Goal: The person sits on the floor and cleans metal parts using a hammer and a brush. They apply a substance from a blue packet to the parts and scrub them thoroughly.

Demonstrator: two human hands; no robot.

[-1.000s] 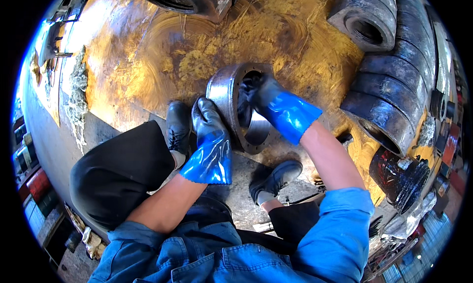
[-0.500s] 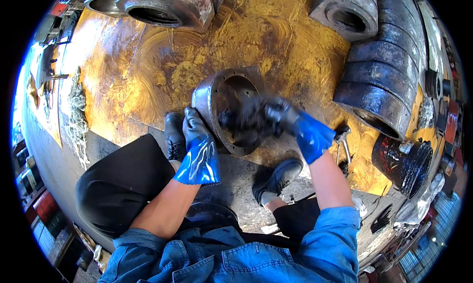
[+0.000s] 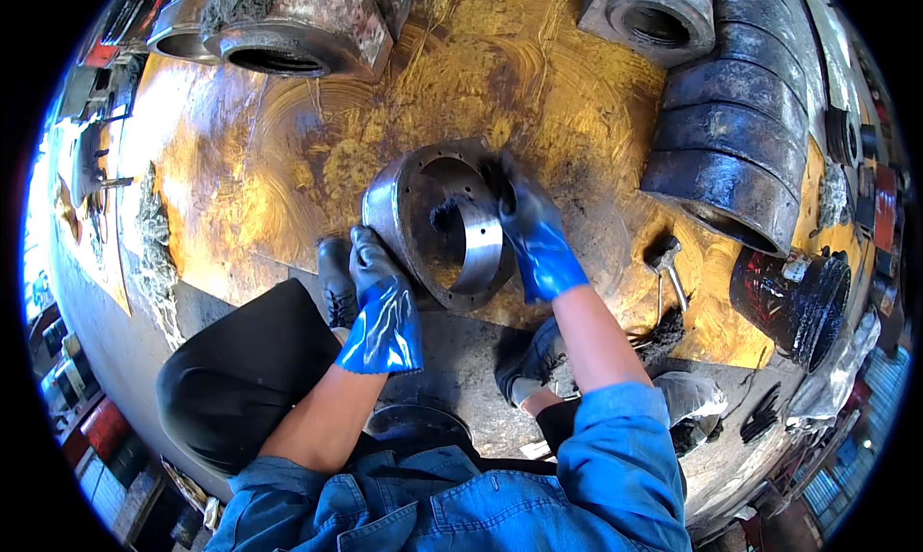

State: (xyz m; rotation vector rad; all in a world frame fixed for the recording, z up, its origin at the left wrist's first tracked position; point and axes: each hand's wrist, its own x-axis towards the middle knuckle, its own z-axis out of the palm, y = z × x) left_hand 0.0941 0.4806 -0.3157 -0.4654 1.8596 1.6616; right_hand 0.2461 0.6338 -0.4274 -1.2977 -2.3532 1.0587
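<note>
A round, flanged metal housing (image 3: 389, 196) with bolt holes around its rim lies on the yellow, grease-stained sheet in front of me. My left hand (image 3: 373, 259), in a grey and blue rubber glove, is closed against the housing's near left side. At the flange's right edge is my gloved right hand (image 3: 524, 211), its fingers bent around a dark wad (image 3: 496, 179); motion blurs both. Inside the bore, a strip of bare metal (image 3: 481, 239) shines on the right wall. A dark, ragged patch (image 3: 444, 215) shows deeper in, its nature unclear.
More metal housings (image 3: 308, 28) stand at the far left. A row of heavy cylinders (image 3: 726, 172) lies to the right, below a block with a round hole (image 3: 663, 23). Nearer are a hammer (image 3: 668, 263), a black-smeared bucket (image 3: 793, 302) and a plastic bag (image 3: 694, 398). My shoes flank the housing.
My right hand has moved left and up, from beside the bore to the flange's right edge, uncovering the shiny inner wall. My left hand stays on the housing. The view has shifted slightly.
</note>
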